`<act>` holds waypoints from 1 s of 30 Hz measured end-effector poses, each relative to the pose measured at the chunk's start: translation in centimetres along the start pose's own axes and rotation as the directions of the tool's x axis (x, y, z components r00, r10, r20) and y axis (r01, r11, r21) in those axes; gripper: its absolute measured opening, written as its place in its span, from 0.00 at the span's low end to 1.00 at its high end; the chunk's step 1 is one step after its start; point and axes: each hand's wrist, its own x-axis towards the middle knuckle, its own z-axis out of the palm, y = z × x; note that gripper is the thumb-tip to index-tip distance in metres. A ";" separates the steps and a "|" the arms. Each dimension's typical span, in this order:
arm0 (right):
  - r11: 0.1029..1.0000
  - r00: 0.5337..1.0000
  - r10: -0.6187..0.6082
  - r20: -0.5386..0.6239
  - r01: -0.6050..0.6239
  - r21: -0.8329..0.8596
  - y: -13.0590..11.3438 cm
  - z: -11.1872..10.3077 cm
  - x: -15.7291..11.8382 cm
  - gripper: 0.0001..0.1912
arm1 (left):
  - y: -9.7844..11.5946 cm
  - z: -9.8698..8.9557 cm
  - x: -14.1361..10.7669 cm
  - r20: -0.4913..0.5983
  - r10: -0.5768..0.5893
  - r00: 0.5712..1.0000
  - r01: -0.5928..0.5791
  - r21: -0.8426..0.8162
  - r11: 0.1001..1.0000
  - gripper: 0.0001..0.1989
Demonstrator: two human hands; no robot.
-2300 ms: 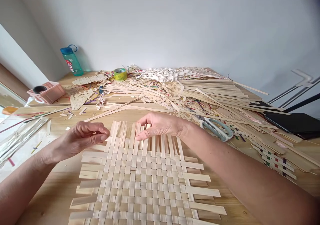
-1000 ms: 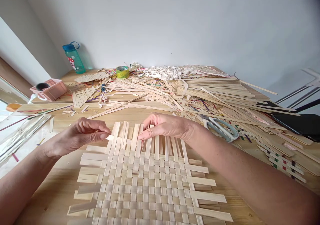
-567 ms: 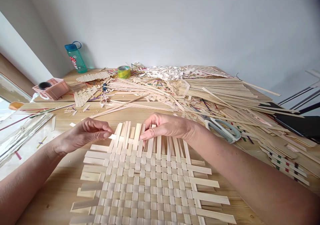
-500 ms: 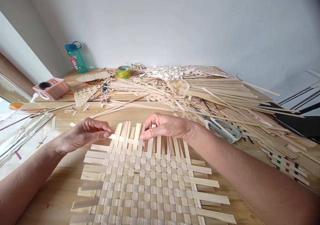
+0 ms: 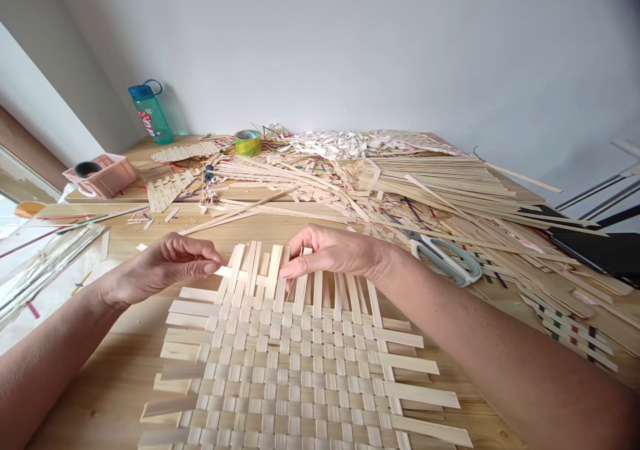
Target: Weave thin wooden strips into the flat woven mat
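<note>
A woven mat of pale flat wood strips [image 5: 295, 377] lies before me, its loose strip ends sticking out on the left, right and far sides. My left hand [image 5: 163, 269] is closed in a pinch on the left end of a thin pale crosswise strip [image 5: 225, 272]. This strip passes among the upright ends at the mat's far edge. Over those same ends, farther right, is my right hand [image 5: 333, 253], thumb and fingers closed around part of the weave. What exactly its fingertips grip is partly hidden by the strips.
White-handled scissors [image 5: 450, 260] lie right of my right hand. Behind are piles of loose strips [image 5: 440, 177], a tape roll [image 5: 248, 143], a pink basket [image 5: 107, 175] and a teal bottle [image 5: 153, 115]. A black object [image 5: 595, 253] rests at the right edge.
My left hand has shifted slightly left, and a little more of the crosswise strip shows beside the mat's ends. My right hand stays nearly in place.
</note>
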 end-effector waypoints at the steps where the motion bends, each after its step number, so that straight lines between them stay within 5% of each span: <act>1: 1.000 1.000 -0.008 0.007 0.008 0.015 0.1 0.0 0.0 0.10 | 0.0 0.1 0.1 0.010 -0.012 1.000 0.012 -0.014 1.000 0.05; 8: 0.997 0.998 -0.040 0.038 0.037 0.074 0.6 0.0 0.2 0.08 | -0.3 0.7 0.3 0.000 -0.042 0.999 0.042 -0.117 0.992 0.06; 23: 0.993 0.991 -0.105 0.080 0.101 0.057 1.4 -0.3 0.3 0.08 | 0.2 0.4 0.3 0.048 0.007 0.999 -0.007 0.013 1.000 0.13; 30: 0.990 0.992 -0.092 0.086 0.082 0.110 1.3 -0.1 0.3 0.09 | -1.1 0.9 0.6 0.058 -0.046 0.997 0.052 -0.103 0.993 0.12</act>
